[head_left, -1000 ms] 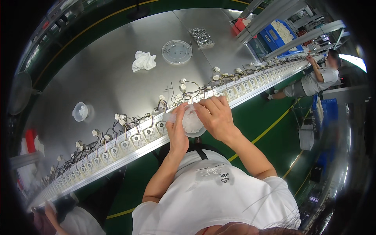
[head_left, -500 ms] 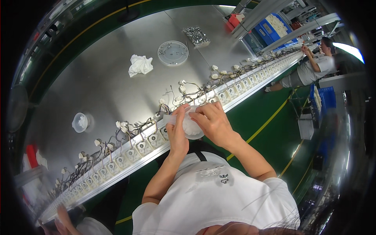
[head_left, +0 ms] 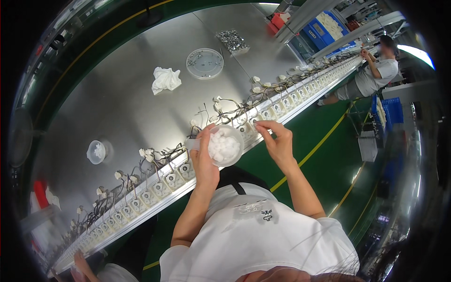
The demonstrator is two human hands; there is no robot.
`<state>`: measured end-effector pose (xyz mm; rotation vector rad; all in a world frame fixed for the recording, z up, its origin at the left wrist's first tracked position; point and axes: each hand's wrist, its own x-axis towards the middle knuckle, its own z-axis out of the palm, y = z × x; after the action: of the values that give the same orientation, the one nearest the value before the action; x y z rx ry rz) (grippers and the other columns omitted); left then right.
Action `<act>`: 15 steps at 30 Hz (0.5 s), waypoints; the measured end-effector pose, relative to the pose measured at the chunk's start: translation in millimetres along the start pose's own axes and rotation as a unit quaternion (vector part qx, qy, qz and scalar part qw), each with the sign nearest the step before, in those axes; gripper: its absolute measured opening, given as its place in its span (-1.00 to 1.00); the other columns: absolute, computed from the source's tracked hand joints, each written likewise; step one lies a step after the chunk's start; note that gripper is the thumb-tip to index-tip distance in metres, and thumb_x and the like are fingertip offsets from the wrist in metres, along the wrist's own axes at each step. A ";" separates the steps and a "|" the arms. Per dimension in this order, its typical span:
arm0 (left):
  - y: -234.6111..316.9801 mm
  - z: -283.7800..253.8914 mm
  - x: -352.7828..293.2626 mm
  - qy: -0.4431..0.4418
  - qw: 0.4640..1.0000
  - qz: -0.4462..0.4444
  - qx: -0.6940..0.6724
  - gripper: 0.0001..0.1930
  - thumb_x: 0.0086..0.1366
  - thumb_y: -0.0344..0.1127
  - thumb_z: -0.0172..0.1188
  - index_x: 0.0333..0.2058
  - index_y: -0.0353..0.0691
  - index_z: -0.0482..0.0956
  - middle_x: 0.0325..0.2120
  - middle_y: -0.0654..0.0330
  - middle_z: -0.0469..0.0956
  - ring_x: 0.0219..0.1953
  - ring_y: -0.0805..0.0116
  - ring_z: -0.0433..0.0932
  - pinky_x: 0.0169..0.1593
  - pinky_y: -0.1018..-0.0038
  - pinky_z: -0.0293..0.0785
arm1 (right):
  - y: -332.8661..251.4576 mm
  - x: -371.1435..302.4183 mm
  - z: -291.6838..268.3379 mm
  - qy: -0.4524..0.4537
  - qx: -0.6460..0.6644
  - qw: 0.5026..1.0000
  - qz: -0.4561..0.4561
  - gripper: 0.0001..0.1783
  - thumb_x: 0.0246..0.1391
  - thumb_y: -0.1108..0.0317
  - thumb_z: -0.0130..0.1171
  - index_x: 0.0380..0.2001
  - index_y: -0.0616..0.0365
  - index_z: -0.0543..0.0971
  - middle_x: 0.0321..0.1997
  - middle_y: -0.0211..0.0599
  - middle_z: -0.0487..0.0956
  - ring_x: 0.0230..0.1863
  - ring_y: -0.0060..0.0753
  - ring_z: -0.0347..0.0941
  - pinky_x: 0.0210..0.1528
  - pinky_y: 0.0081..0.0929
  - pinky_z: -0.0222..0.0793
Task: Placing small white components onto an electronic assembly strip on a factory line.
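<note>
My left hand (head_left: 205,162) grips a translucent plastic cup (head_left: 241,142) with a handle-like tab. Small white pieces (head_left: 222,146) fill much of its inside. To the right, my right hand (head_left: 280,143) is closed in a pinch, thumb against forefinger. Its fingertips are at one of the whitish square units (head_left: 266,114) in the row; anything between them is too small to make out. The units stand side by side in a long metal rail (head_left: 286,117), each with dark wires and white connectors (head_left: 147,153) lying toward the table.
On the metal table (head_left: 127,108) lie a crumpled white cloth (head_left: 166,80), a round clear dish (head_left: 205,63) of small parts, a bag of metal pieces (head_left: 233,42) and a small cup (head_left: 97,152). Co-workers are at the rail's far right (head_left: 378,70) and lower left (head_left: 84,268).
My right hand has come out of the cup and moved right to the row of units. The cup has shifted slightly left in my left hand, and its white contents now show.
</note>
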<state>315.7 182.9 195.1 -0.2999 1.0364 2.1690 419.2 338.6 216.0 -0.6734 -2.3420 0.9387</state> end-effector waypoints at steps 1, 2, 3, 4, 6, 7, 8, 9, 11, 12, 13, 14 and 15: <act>2.9 -0.6 0.9 0.008 1.000 0.011 -0.001 -0.66 0.35 -0.18 0.08 -0.06 -0.34 0.49 -0.17 0.16 0.53 -0.10 0.41 0.51 -0.03 0.49 0.46 | 10.2 -1.2 -0.5 -0.001 0.001 1.000 0.000 -0.92 -0.03 0.49 0.23 -0.39 0.21 0.62 -0.36 -0.19 0.64 -0.39 -0.17 0.54 -0.21 -0.40 0.35; 3.8 -2.5 2.5 0.009 1.000 0.012 0.000 -0.66 0.35 -0.18 0.08 -0.06 -0.34 0.49 -0.17 0.16 0.53 -0.10 0.41 0.51 -0.03 0.49 0.46 | 19.9 -2.6 -0.9 -0.013 -0.050 0.999 0.008 -0.90 -0.01 0.49 0.23 -0.37 0.23 0.63 -0.35 -0.18 0.64 -0.36 -0.17 0.55 -0.24 -0.42 0.39; 4.3 -5.3 3.8 0.018 1.000 0.022 -0.004 -0.65 0.35 -0.17 0.08 -0.05 -0.34 0.49 -0.17 0.15 0.52 -0.10 0.41 0.51 -0.02 0.49 0.45 | 27.8 -3.4 -0.5 -0.027 -0.100 0.995 0.016 -0.89 0.00 0.48 0.24 -0.35 0.24 0.64 -0.35 -0.16 0.64 -0.33 -0.16 0.56 -0.27 -0.43 0.43; 5.4 -6.9 3.9 0.026 0.999 0.033 -0.007 -0.63 0.34 -0.15 0.08 -0.05 -0.33 0.48 -0.17 0.15 0.52 -0.10 0.41 0.51 -0.01 0.48 0.45 | 34.7 -3.0 0.4 -0.028 -0.097 0.995 0.015 -0.89 0.00 0.48 0.24 -0.35 0.24 0.64 -0.35 -0.16 0.64 -0.33 -0.16 0.56 -0.27 -0.43 0.43; 11.5 -6.2 0.2 0.025 0.999 0.042 -0.002 -0.62 0.35 -0.14 0.07 -0.03 -0.33 0.47 -0.16 0.14 0.52 -0.09 0.40 0.51 0.00 0.48 0.44 | 46.3 -0.7 2.1 -0.017 -0.108 0.994 0.002 -0.90 -0.02 0.48 0.25 -0.38 0.23 0.63 -0.36 -0.16 0.63 -0.36 -0.17 0.56 -0.29 -0.45 0.42; 13.2 -5.3 -1.5 0.022 0.999 0.050 0.003 -0.61 0.35 -0.13 0.06 -0.02 -0.33 0.47 -0.16 0.13 0.52 -0.09 0.40 0.51 0.00 0.48 0.44 | 50.0 0.4 2.4 -0.017 -0.104 0.994 0.003 -0.90 -0.02 0.48 0.25 -0.38 0.23 0.63 -0.36 -0.16 0.63 -0.36 -0.17 0.56 -0.29 -0.45 0.42; 12.5 -5.3 -2.6 0.024 0.998 0.051 0.007 -0.61 0.35 -0.13 0.06 -0.02 -0.33 0.47 -0.16 0.13 0.52 -0.09 0.40 0.51 0.00 0.48 0.44 | 53.3 1.4 2.4 -0.015 -0.121 0.992 -0.022 -0.92 -0.04 0.49 0.25 -0.40 0.23 0.63 -0.38 -0.18 0.62 -0.39 -0.19 0.55 -0.32 -0.46 0.41; 11.9 -6.3 -4.2 0.032 0.998 0.055 0.016 -0.59 0.36 -0.11 0.03 0.00 -0.34 0.44 -0.14 0.13 0.52 -0.07 0.37 0.50 0.03 0.45 0.42 | 55.8 2.2 3.4 -0.014 -0.137 0.989 -0.047 -0.93 -0.05 0.49 0.26 -0.43 0.22 0.62 -0.41 -0.19 0.62 -0.42 -0.20 0.55 -0.35 -0.47 0.40; 11.4 -6.3 -7.9 0.042 0.997 0.060 0.029 -0.57 0.37 -0.10 0.00 0.03 -0.34 0.42 -0.13 0.12 0.52 -0.05 0.34 0.49 0.05 0.43 0.39 | 60.2 3.6 6.2 -0.017 -0.128 0.990 -0.061 -0.94 -0.07 0.50 0.27 -0.44 0.21 0.62 -0.43 -0.21 0.61 -0.45 -0.22 0.53 -0.36 -0.45 0.38; 11.4 -4.6 -11.0 0.048 0.996 0.064 0.030 -0.57 0.37 -0.10 0.00 0.04 -0.34 0.41 -0.13 0.12 0.52 -0.05 0.34 0.49 0.05 0.43 0.39 | 62.1 4.3 6.5 -0.020 -0.124 0.989 -0.077 -0.94 -0.08 0.50 0.28 -0.45 0.20 0.62 -0.46 -0.24 0.60 -0.48 -0.23 0.51 -0.36 -0.43 0.36; 11.0 -2.8 -13.6 0.054 0.996 0.067 0.032 -0.57 0.37 -0.11 0.01 0.04 -0.34 0.40 -0.12 0.12 0.52 -0.04 0.34 0.49 0.06 0.42 0.39 | 64.3 4.7 6.9 -0.021 -0.120 0.990 -0.077 -0.94 -0.08 0.50 0.28 -0.45 0.20 0.62 -0.46 -0.24 0.60 -0.48 -0.23 0.51 -0.36 -0.43 0.36; 10.2 -1.1 -15.7 0.056 0.995 0.069 0.034 -0.57 0.37 -0.11 0.01 0.04 -0.34 0.40 -0.12 0.12 0.52 -0.04 0.34 0.49 0.06 0.42 0.39 | 66.4 5.0 7.4 -0.023 -0.113 0.990 -0.078 -0.94 -0.09 0.48 0.28 -0.46 0.16 0.61 -0.47 -0.29 0.59 -0.47 -0.25 0.50 -0.33 -0.39 0.30; 9.2 0.0 -18.1 0.063 0.995 0.077 0.030 -0.57 0.37 -0.12 0.02 0.03 -0.36 0.42 -0.12 0.12 0.51 -0.05 0.36 0.49 0.05 0.43 0.40 | 68.3 4.9 7.5 -0.025 -0.105 0.991 -0.079 -0.94 -0.10 0.47 0.29 -0.47 0.12 0.61 -0.49 -0.33 0.58 -0.47 -0.26 0.48 -0.30 -0.35 0.23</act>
<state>322.5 169.9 209.1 -0.3416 1.2300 2.2748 427.8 381.5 162.7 -0.5404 -2.5196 0.6534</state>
